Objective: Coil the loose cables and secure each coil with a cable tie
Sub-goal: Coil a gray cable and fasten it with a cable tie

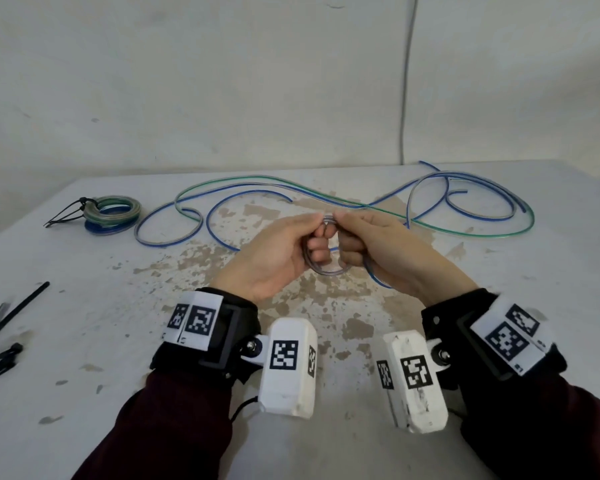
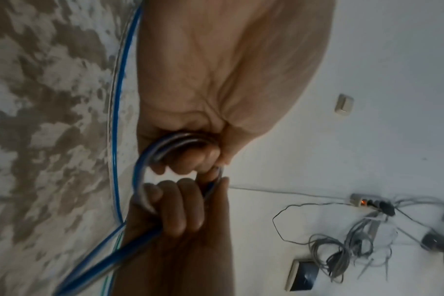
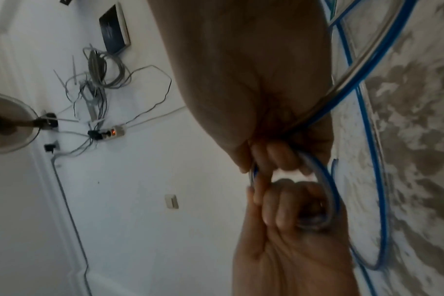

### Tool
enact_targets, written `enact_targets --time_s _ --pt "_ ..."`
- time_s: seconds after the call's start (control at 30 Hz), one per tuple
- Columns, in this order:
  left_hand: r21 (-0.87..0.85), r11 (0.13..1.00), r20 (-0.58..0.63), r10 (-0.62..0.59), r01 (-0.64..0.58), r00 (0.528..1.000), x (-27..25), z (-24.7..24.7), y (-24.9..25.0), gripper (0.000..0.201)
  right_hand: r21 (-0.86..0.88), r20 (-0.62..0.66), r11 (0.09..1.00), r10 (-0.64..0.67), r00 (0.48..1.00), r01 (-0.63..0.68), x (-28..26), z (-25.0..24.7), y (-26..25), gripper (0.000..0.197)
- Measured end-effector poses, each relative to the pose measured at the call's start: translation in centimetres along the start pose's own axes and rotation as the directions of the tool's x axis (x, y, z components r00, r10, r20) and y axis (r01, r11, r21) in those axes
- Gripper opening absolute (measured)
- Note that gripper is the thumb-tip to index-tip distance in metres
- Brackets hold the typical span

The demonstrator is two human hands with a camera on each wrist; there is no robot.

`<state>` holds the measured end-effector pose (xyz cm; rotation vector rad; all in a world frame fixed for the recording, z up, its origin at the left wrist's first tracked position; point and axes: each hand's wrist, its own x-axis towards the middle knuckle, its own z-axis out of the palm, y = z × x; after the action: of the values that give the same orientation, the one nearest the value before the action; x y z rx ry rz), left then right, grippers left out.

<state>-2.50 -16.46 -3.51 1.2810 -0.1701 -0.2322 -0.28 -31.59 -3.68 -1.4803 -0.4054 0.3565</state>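
A small coil of clear, blue-striped cable [image 1: 326, 268] is held between both hands above the middle of the table. My left hand [image 1: 305, 237] grips its left side, fingers curled through the loops [image 2: 150, 160]. My right hand [image 1: 352, 237] pinches the top and curls round the right side [image 3: 327, 184]. The uncoiled rest of the blue cable [image 1: 257, 192] trails across the table behind the hands. A loose green cable [image 1: 229, 180] lies in long curves beside it. Two finished coils [image 1: 113, 214], stacked and bound with a black cable tie [image 1: 66, 213], sit at the far left.
Several spare black cable ties [image 1: 14, 310] lie at the table's [image 1: 118, 341] left edge. The tabletop is white with worn brown patches. A grey wire [image 1: 407, 81] runs down the wall behind. The wrist views show a power strip [image 2: 363, 201] and tangled grey cords on the wall.
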Motion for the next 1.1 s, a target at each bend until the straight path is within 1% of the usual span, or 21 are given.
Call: enact_targets --time_s 0.07,0.1,0.13,0.17,0.2,0.27,0.33,0.37,0.43,0.47,0.5,0.53,0.6,0.63,0.7,0.77,0.83,0.93,1.0,1.03,1.1 --pt "-0.016 0.991 -0.081 0.129 -0.131 0.988 0.2 0.1 0.2 0.036 0.089 0.125 0.996 0.015 0.992 -0.026 -0.3 -0.5 -0.7 0.043" --pt "-0.017 0.983 -0.105 0.181 -0.184 0.978 0.2 0.1 0.3 0.037 0.121 0.172 0.992 0.002 0.985 -0.023 -0.5 -0.8 -1.1 0.044" --pt "-0.016 0.976 -0.113 0.215 -0.218 0.970 0.2 0.1 0.5 0.037 0.130 0.186 0.991 -0.022 0.982 -0.003 -0.7 -0.9 -1.3 0.042" --pt "0.006 0.972 -0.108 0.236 -0.237 0.966 0.2 0.2 0.6 0.038 0.112 0.171 0.993 -0.047 0.984 0.028 -0.8 -0.8 -1.5 0.040" --pt "0.052 0.970 -0.091 0.243 -0.239 0.966 0.2 0.2 0.6 0.038 0.073 0.136 0.996 -0.068 0.988 0.058 -0.9 -0.8 -1.6 0.038" --pt "0.166 0.964 -0.036 0.218 -0.209 0.975 0.0 0.1 0.5 0.040 -0.006 0.065 0.995 -0.096 0.993 0.097 -0.7 -0.4 -1.3 0.037" --pt "0.186 0.961 0.004 0.208 -0.205 0.978 -0.2 -0.1 0.6 0.039 -0.047 0.050 0.991 -0.120 0.991 0.123 -0.6 -0.3 -1.2 0.037" --pt "0.154 0.961 0.002 0.233 -0.230 0.973 -0.3 -0.2 0.7 0.038 -0.051 0.073 0.990 -0.131 0.989 0.135 -0.6 -0.3 -1.3 0.037" --pt "0.038 0.958 -0.024 0.287 -0.286 0.958 -0.3 -0.4 0.9 0.037 -0.044 0.192 0.986 -0.150 0.970 0.162 -1.0 -0.8 -1.6 0.037" --pt "-0.018 0.955 -0.030 0.294 -0.295 0.955 -0.3 -0.3 1.0 0.037 -0.034 0.254 0.984 -0.159 0.954 0.173 -1.2 -1.0 -1.7 0.037" --pt "-0.065 0.955 -0.023 0.287 -0.288 0.958 -0.4 -0.3 1.0 0.035 -0.017 0.287 0.982 -0.174 0.942 0.187 -1.4 -1.3 -1.8 0.036" --pt "-0.108 0.958 0.000 0.268 -0.267 0.963 -0.4 -0.2 1.1 0.033 0.004 0.284 0.980 -0.190 0.940 0.197 -1.5 -1.5 -1.8 0.035" --pt "-0.164 0.967 0.058 0.206 -0.194 0.977 -0.5 0.1 1.1 0.029 0.005 0.198 0.980 -0.197 0.960 0.200 -1.3 -1.6 -1.9 0.032" --pt "-0.146 0.976 0.078 0.175 -0.162 0.982 -0.6 0.1 1.0 0.029 -0.016 0.151 0.981 -0.189 0.970 0.193 -1.2 -1.5 -1.9 0.032" --pt "-0.031 0.990 0.105 0.142 -0.140 0.984 -0.7 0.2 0.9 0.034 -0.055 0.112 0.984 -0.162 0.980 0.169 -1.0 -1.3 -1.8 0.033" --pt "0.093 0.980 0.112 0.164 -0.175 0.980 -0.8 0.2 0.7 0.038 -0.068 0.122 0.988 -0.126 0.985 0.135 -0.9 -0.9 -1.7 0.035" --pt "0.120 0.969 0.090 0.206 -0.216 0.974 -0.9 0.3 0.7 0.039 -0.055 0.155 0.992 -0.105 0.982 0.114 -1.0 -0.8 -1.7 0.036" --pt "0.008 0.965 0.033 0.263 -0.263 0.964 -0.8 0.4 0.7 0.039 0.042 0.260 0.993 -0.118 0.958 0.110 -1.4 -1.5 -2.0 0.039" --pt "-0.079 0.953 0.058 0.296 -0.291 0.953 -0.7 0.3 0.7 0.040 0.065 0.292 0.991 -0.131 0.947 0.117 -1.7 -1.9 -2.2 0.038" --pt "-0.112 0.949 0.078 0.304 -0.295 0.949 -0.7 0.2 0.7 0.039 0.063 0.273 0.988 -0.150 0.950 0.138 -1.8 -1.9 -2.2 0.037" --pt "-0.128 0.949 0.101 0.302 -0.289 0.948 -0.7 0.2 0.9 0.038 0.054 0.191 0.980 -0.199 0.961 0.192 -1.5 -1.6 -2.1 0.037"
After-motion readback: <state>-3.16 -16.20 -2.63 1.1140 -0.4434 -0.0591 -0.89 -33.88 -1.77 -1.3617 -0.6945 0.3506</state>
